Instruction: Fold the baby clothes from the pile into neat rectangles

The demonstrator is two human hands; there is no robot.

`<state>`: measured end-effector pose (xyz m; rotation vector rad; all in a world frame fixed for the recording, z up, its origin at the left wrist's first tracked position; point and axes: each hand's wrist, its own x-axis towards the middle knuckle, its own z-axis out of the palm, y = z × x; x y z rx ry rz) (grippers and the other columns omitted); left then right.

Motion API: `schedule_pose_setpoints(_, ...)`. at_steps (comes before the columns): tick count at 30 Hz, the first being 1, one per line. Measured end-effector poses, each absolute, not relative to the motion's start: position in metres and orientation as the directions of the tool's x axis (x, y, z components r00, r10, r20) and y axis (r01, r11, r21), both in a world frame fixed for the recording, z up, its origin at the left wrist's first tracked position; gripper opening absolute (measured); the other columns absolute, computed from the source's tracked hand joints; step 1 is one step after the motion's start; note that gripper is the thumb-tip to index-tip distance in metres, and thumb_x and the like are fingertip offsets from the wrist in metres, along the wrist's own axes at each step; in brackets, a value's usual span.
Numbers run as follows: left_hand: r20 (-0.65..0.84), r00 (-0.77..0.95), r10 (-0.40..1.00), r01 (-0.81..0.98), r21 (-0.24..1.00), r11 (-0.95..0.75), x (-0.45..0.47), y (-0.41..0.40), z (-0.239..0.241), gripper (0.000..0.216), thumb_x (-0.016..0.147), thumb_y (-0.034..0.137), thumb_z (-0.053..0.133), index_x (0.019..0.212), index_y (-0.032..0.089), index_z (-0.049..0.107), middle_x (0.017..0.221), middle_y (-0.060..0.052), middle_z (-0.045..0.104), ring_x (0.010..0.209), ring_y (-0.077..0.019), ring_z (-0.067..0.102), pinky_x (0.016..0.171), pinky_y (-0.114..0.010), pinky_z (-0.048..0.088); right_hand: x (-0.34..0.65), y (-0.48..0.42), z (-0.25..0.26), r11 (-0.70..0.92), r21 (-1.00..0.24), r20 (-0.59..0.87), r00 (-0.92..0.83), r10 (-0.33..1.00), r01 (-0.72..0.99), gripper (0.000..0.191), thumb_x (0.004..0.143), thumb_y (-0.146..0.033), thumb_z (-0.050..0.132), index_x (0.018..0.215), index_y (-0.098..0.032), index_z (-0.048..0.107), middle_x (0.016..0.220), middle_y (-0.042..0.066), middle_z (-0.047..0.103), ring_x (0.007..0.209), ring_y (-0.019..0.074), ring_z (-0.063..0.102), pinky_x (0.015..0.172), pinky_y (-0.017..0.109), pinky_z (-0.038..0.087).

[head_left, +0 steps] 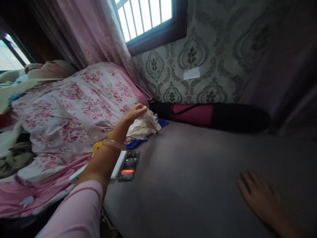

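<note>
My left hand point(135, 112) reaches forward and closes its fingers on a crumpled white cloth point(145, 127) lying at the edge of the floral bedding. A blue cloth point(136, 142) lies under the white one. My left arm wears a pink sleeve and a clear bangle at the wrist. My right hand point(259, 196) lies flat on the grey mattress point(198, 172) at the lower right, fingers spread, holding nothing.
A black phone point(128, 167) and a white device point(119, 163) lie on the mattress next to my left forearm. The pink floral quilt point(69, 112) is heaped at left. A red and black rolled bag point(210, 115) lies along the patterned wall. Curtain and window are above.
</note>
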<state>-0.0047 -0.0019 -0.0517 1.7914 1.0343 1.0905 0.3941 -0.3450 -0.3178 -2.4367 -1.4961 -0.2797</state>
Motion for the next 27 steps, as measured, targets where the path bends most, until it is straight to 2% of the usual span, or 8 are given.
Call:
schedule_pose_setpoints(2,0.327,0.347,0.879,0.098,0.919,-0.381,0.022,-0.016,-0.044,0.031,0.065,0.039,0.073,0.076,0.017,0.053,0.059,0.005,0.052,0.049,-0.0071,0.045,0.046,-0.019,0.031,0.394,-0.345,-0.318,-0.440,-0.081,0.284,0.444,0.850,0.894,0.073,0.086,-0.051,0.015,0.130,-0.008,0.054,0.139,0.019,0.048,0.131,0.0348,0.040,0.105,0.056,0.030)
schedule_pose_setpoints(5,0.305,0.385,0.871,-0.087,0.952,-0.295,0.057,-0.039,-0.041,0.031,0.066,0.034,0.074,0.077,0.017,0.051,0.062,0.005,0.053,0.050,-0.0068,0.048,0.048,-0.018,0.036,0.392,-0.344,-0.317,-0.457,-0.069,0.258,0.458,0.851,0.887,0.073,0.087,-0.051,0.014,0.132,-0.010,0.053,0.141,0.017,0.047,0.132,0.0337,0.039,0.105,0.055,0.030)
schedule_pose_setpoints(11,0.199,0.382,0.902,-0.279,0.956,-0.092,0.118,-0.092,-0.055,0.025,0.064,0.017,0.071,0.075,0.017,0.049,0.060,0.006,0.052,0.052,-0.0069,0.052,0.051,-0.018,0.042,0.389,-0.345,-0.312,-0.443,-0.132,0.270,0.462,0.845,0.887,0.069,0.088,-0.050,0.019,0.131,-0.010,0.054,0.141,0.018,0.047,0.132,0.0347,0.039,0.107,0.056,0.028)
schedule_pose_setpoints(14,0.174,0.412,0.894,-0.359,0.933,-0.016,0.145,-0.124,-0.066,0.030,0.062,0.007,0.064,0.087,0.019,0.052,0.059,0.008,0.050,0.049,-0.0069,0.051,0.049,-0.017,0.040,0.392,-0.346,-0.307,-0.394,-0.260,0.294,0.461,0.837,0.882,0.061,0.087,-0.049,0.027,0.125,-0.014,0.059,0.136,0.017,0.052,0.129,0.0337,0.044,0.105,0.057,0.031)
schedule_pose_setpoints(17,0.158,0.540,0.827,-0.403,0.911,0.089,0.167,-0.156,-0.073,0.042,0.062,0.004,0.057,0.101,0.020,0.057,0.061,0.007,0.054,0.048,-0.0069,0.052,0.048,-0.017,0.040,0.384,-0.349,-0.285,-0.219,-0.465,0.375,0.415,0.829,0.858,0.046,0.086,-0.042,0.034,0.111,-0.018,0.064,0.122,0.015,0.062,0.115,0.0276,0.057,0.098,0.047,0.043)
schedule_pose_setpoints(19,0.143,0.602,0.786,-0.413,0.898,0.153,0.179,-0.174,-0.077,0.036,0.063,0.004,0.054,0.096,0.016,0.061,0.064,0.004,0.058,0.050,-0.0066,0.053,0.049,-0.017,0.041,0.367,-0.351,-0.261,-0.130,-0.581,0.406,0.425,0.809,0.803,0.038,0.088,-0.042,0.037,0.098,-0.020,0.066,0.102,0.013,0.069,0.097,0.0254,0.064,0.087,0.042,0.049)
schedule_pose_setpoints(22,0.120,0.644,0.755,-0.433,0.871,0.231,0.192,-0.194,-0.081,0.028,0.064,0.005,0.051,0.087,0.012,0.064,0.071,-0.001,0.063,0.055,-0.0073,0.055,0.053,-0.019,0.044,0.328,-0.353,-0.220,-0.072,-0.758,0.327,0.472,0.819,0.649,0.034,0.090,-0.047,0.043,0.092,-0.021,0.064,0.080,0.006,0.070,0.074,0.0215,0.066,0.070,0.035,0.052)
schedule_pose_setpoints(27,0.149,0.713,0.685,-0.500,0.793,0.348,0.206,-0.217,-0.090,0.046,0.059,0.003,0.046,0.102,0.011,0.062,0.071,0.000,0.060,0.057,-0.0074,0.053,0.065,-0.023,0.047,0.279,-0.339,-0.188,0.022,-0.872,0.372,0.635,0.677,0.488,0.036,0.079,-0.049,0.062,0.098,-0.020,0.054,0.090,0.007,0.067,0.080,0.0203,0.065,0.071,0.033,0.052)
